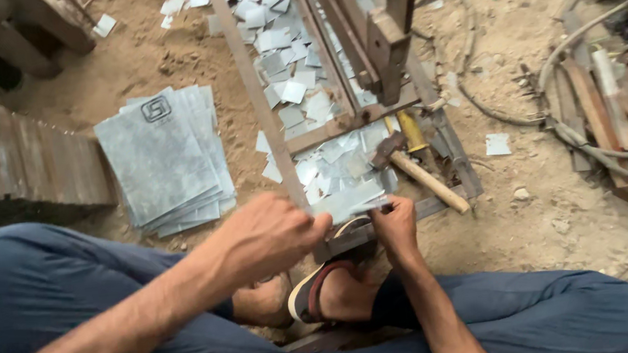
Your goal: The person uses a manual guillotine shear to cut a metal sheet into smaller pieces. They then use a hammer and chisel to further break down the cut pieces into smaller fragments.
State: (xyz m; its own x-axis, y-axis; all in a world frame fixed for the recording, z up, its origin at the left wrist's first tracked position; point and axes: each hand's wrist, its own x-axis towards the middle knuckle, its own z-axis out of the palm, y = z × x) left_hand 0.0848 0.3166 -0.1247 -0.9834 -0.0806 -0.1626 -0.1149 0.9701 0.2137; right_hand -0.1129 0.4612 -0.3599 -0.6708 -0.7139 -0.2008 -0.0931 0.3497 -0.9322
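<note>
Both hands meet at centre frame: the left hand (273,233) and the right hand (394,226) each pinch an end of a small grey metal sheet piece (349,200) on the wooden frame (261,103). A hammer (417,172) lies just right; stacked grey sheets (164,159) sit left.

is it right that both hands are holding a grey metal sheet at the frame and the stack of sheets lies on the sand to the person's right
Not quite. In the head view the left hand and right hand do hold a grey metal sheet at the frame, but the stack of sheets lies on the sand to the person's left, not the right.
</note>
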